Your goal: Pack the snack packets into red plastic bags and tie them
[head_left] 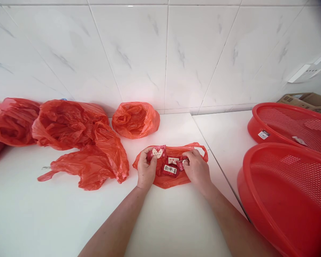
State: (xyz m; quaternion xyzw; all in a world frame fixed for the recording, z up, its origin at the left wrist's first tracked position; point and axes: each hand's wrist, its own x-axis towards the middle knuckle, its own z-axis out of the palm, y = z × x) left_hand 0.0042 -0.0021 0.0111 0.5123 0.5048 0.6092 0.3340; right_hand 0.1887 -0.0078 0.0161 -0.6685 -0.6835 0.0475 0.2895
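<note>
A small red plastic bag (171, 178) lies flat on the white counter (42, 221), near its front and between the two hands, with several wrapped sweets (170, 167) on top of it; the left hand (146, 169) pinches one red sweet with a heart label (157, 152) at the bag's upper left edge, fingers closed on it; the right hand (196, 169) has its fingers curled onto the sweets and the bag's right side, apparently gripping film or wrapper, though just what cannot be told. The thin film could slip or tear under a hard tug, and loose sweets might slide off; the counter seam (219, 164) runs just right of the bag. Further out, crumpled red bags (77, 142) lie to the left, two red baskets (289, 171) to the right.
</note>
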